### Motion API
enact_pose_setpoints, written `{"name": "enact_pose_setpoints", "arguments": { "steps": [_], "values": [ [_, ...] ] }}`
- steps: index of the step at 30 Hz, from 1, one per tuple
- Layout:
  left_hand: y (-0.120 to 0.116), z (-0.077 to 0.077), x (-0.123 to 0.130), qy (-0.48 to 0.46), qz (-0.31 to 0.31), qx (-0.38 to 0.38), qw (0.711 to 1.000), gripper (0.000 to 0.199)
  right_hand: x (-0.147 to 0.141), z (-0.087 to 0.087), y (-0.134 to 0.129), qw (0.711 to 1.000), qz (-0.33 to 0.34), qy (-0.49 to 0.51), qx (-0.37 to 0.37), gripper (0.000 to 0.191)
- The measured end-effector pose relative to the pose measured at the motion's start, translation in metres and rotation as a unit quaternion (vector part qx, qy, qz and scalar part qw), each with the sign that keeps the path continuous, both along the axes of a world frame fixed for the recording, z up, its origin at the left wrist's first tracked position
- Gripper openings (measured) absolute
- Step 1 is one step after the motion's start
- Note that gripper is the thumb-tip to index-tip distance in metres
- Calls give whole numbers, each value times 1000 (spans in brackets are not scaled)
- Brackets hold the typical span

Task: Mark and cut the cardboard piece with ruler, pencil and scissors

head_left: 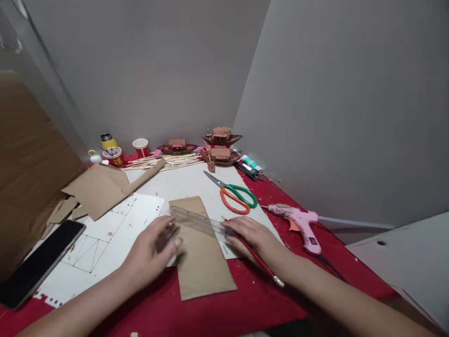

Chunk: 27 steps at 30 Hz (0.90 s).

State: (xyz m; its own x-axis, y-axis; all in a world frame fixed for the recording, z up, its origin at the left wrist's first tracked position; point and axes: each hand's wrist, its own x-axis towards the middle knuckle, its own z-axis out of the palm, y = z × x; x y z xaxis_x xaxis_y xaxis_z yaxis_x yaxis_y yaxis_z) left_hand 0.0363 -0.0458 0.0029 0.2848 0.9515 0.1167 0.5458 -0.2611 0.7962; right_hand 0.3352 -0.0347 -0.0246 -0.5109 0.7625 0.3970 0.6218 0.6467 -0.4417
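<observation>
A rectangular cardboard piece (205,267) lies at the table's near edge, partly over white paper. Across its upper part slants a clear ruler (196,221). My right hand (250,236) grips the ruler's right end, and a red pencil (261,262) rests in the same hand, its eraser end pointing toward me. At the cardboard's left edge is my left hand (154,245), slightly blurred, thumb and fingers apart around the ruler's left end; no hold on it shows.
Scissors (235,196) lie beyond my right hand, a pink glue gun (298,222) to the right. A phone (44,262), drawn paper (112,234) and cardboard scraps (101,189) are left. Sticks (171,160), cups (141,148) and model boats (220,155) stand or lie at the back.
</observation>
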Motion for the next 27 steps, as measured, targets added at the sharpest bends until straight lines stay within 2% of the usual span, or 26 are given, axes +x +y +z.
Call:
{"name": "enact_pose_setpoints", "arguments": {
  "steps": [1, 3, 4, 5, 8, 12, 16, 19, 22, 24, 27],
  "values": [
    [0, 3, -2, -87, 63, -62, 992, 52, 0, 4, -4, 999, -28, 41, -21, 27],
    [0, 8, -2, -237, 161, -184, 940, 52, -3, 11, -13, 983, -88, 133, -95, 30],
    [0, 9, -1, -289, 192, -234, 908, 52, -6, 12, -16, 968, -108, 178, -141, 32],
    [1, 9, 2, -309, 205, -260, 891, 51, -10, 13, -18, 950, -112, 223, -185, 35],
    [5, 6, 12, -327, 195, -285, 880, 44, -24, 6, -15, 888, -90, 353, -283, 41],
    [11, 2, 24, -328, 168, -301, 880, 35, -38, -6, -1, 847, -103, 413, -319, 43],
    [15, 2, 35, -311, 147, -310, 886, 35, -45, -7, -1, 808, -119, 459, -350, 46],
    [19, 8, 41, -311, 127, -291, 896, 27, -45, 1, -1, 796, -125, 485, -339, 49],
    [26, 20, 34, -331, 134, -246, 901, 26, -42, 11, 8, 797, -145, 504, -298, 49],
    [30, 29, 20, -352, 161, -212, 897, 29, -41, 15, 18, 808, -156, 502, -267, 50],
    [32, 37, -9, -386, 207, -172, 883, 30, -42, 15, 36, 839, -162, 468, -227, 51]
  ]
}}
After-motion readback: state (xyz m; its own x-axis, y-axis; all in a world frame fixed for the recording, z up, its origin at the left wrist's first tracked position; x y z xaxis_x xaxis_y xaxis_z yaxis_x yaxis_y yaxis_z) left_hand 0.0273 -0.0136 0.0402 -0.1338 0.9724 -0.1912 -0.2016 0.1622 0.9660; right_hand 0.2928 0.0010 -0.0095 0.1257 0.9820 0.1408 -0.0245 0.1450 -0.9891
